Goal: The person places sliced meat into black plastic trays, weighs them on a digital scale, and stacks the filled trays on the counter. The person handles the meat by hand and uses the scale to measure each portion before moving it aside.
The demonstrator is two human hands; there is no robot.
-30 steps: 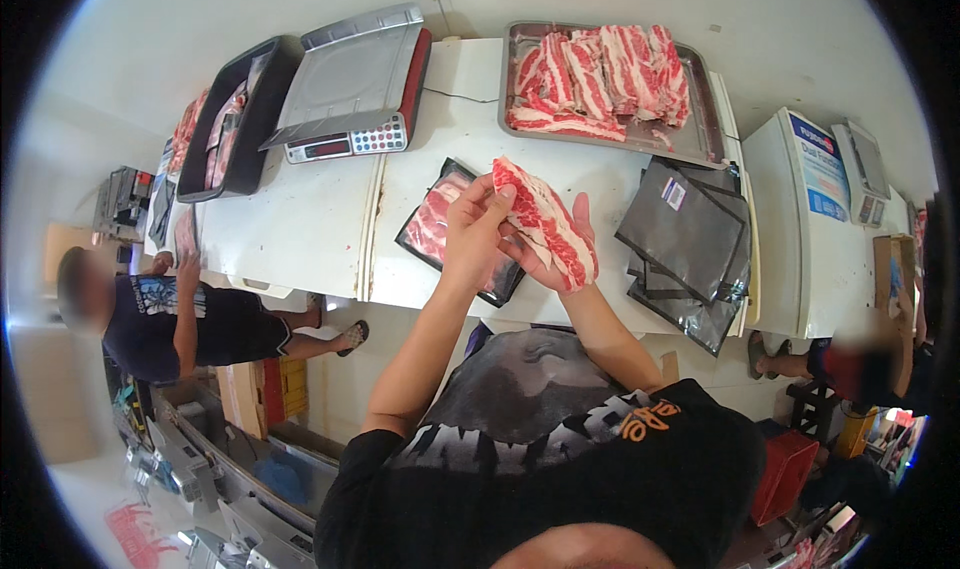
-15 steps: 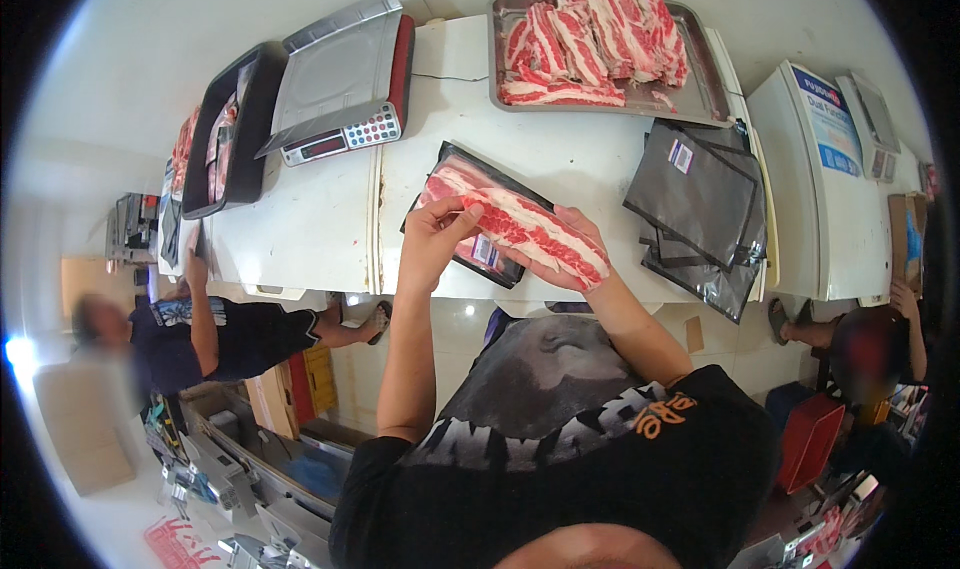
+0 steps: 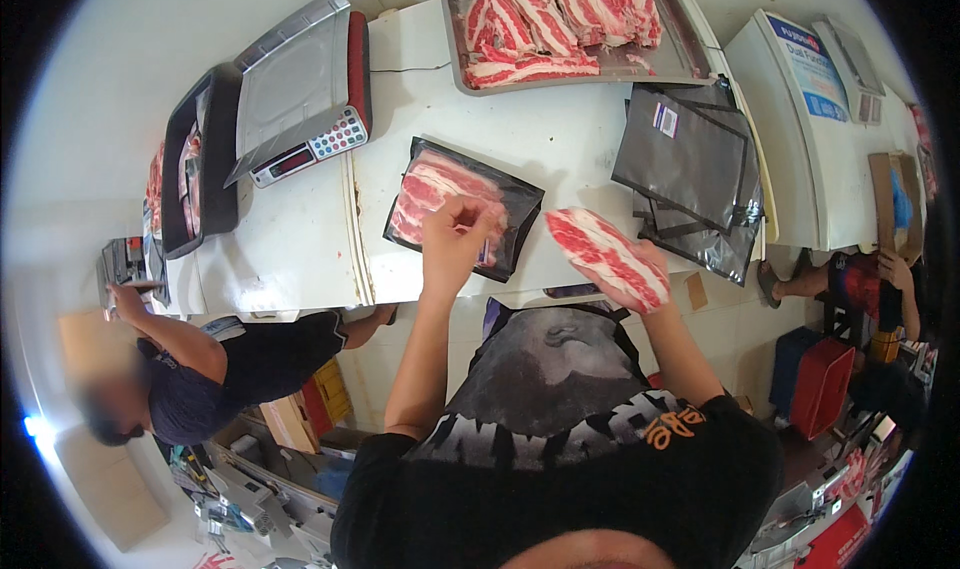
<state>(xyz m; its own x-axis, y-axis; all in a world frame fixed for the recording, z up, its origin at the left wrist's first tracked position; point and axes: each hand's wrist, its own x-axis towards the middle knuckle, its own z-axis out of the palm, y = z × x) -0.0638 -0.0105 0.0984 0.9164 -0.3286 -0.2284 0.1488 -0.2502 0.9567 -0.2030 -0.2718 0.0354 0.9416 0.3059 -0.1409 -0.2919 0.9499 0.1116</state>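
A marbled strip of raw meat (image 3: 605, 252) lies along my right hand (image 3: 650, 267), which grips it from below just past the table's front edge. My left hand (image 3: 458, 234) is over a black vacuum bag (image 3: 526, 201) on the white table. Its thumb and fingers are bent together in a pinch, and what lies between them, if anything, is hidden. Slices of meat (image 3: 425, 187) show through the bag's clear face, and the hand covers part of them.
A metal tray (image 3: 690, 64) of meat strips stands at the back. Flat black bags (image 3: 680, 159) are stacked at the right. A scale (image 3: 305, 99) and a black tub (image 3: 215, 159) stand at the left. One co-worker (image 3: 200, 369) is at the left, another (image 3: 865, 289) at the right.
My left hand has let go of the meat strip and moved over the bag. My right hand has carried the strip to the right, uncovering more of the bagged slices.
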